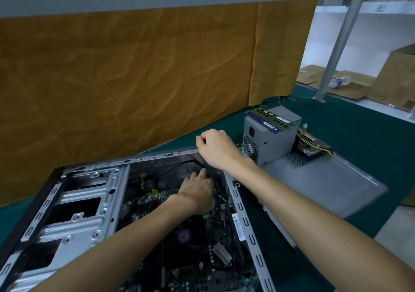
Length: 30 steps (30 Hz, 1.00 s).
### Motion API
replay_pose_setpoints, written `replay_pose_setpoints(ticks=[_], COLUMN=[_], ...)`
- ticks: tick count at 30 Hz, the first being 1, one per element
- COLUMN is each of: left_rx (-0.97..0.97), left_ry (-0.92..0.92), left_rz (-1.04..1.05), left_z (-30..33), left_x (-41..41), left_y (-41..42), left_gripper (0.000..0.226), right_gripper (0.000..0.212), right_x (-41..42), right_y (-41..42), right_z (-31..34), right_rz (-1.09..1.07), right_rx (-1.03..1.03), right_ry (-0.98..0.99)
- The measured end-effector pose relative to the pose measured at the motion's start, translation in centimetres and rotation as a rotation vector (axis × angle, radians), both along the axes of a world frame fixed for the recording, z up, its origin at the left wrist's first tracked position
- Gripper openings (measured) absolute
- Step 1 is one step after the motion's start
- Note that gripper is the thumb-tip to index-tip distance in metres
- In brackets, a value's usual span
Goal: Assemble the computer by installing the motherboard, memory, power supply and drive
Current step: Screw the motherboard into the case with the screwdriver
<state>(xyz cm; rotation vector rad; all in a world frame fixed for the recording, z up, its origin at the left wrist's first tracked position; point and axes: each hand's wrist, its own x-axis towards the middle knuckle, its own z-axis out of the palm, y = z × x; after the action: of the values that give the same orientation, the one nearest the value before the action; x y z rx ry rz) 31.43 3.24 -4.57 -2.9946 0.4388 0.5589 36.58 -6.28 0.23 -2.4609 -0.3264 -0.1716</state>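
An open grey computer case [74, 204] lies on its side on the green mat. The motherboard [195, 249] with its black cooler fan sits inside it. My left hand [197, 190] reaches down into the case and its fingers rest flat on the board near the far corner. My right hand [215, 145] is curled round the far top corner of the case frame. A grey power supply [271, 139] stands on the case's side panel [325, 179] to the right, with memory sticks [269, 119] lying on top. A drive [314, 148] lies behind it among yellow cables.
A brown cloth [134, 71] hangs behind the bench. Cardboard boxes [395, 76] and a metal rack post [339, 42] stand at the right. The green mat [363, 130] extends to the right of the power supply.
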Motion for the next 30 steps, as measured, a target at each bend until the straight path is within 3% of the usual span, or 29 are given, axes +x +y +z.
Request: replay_pose_setpoints(ticks=[4, 7, 9, 12, 13, 15, 19, 23, 27, 30], left_rx=[0.021, -0.070, -0.112, -0.294, -0.346, -0.363, -0.331, -0.312, -0.297, -0.293], left_ry=[-0.025, 0.112, 0.108, -0.035, -0.031, 0.009, -0.062, -0.152, -0.077, -0.018], left_rz=[-0.016, 0.027, 0.048, 0.088, 0.095, 0.096, 0.113, 0.148, 0.134, 0.083], left_z=[-0.4, -0.1, -0.1, 0.1, 0.3, 0.6, 0.6, 0.7, 0.8, 0.7], left_x=[0.0, 0.2, -0.3, -1.3, -1.5, -1.8, -2.3, -2.0, -1.4, -1.0], left_y=[0.1, 1.8, 2.3, 2.0, 1.8, 1.5, 0.9, 0.4, 0.5, 0.4], left_gripper=[0.050, 0.071, 0.076, 0.044, 0.024, 0.010, 0.024, 0.018, 0.038, 0.034], right_gripper=[0.048, 0.049, 0.049, 0.050, 0.050, 0.050, 0.050, 0.050, 0.049, 0.049], right_x=[0.1, 0.2, 0.2, 0.2, 0.2, 0.2, 0.2, 0.2, 0.3, 0.3], right_y=[-0.1, -0.1, -0.1, -0.2, -0.2, -0.3, -0.2, -0.2, -0.2, -0.2], right_z=[-0.1, 0.0, 0.0, -0.1, -0.1, -0.1, -0.1, -0.3, -0.6, -0.6], right_rz=[0.000, 0.012, 0.013, 0.011, 0.010, 0.014, 0.018, 0.015, 0.012, 0.016], right_rx=[0.003, 0.002, 0.000, -0.002, -0.001, 0.002, 0.005, 0.000, 0.002, -0.007], right_ry=[0.009, 0.015, 0.011, 0.008, 0.008, 0.010, 0.002, -0.007, -0.020, -0.032])
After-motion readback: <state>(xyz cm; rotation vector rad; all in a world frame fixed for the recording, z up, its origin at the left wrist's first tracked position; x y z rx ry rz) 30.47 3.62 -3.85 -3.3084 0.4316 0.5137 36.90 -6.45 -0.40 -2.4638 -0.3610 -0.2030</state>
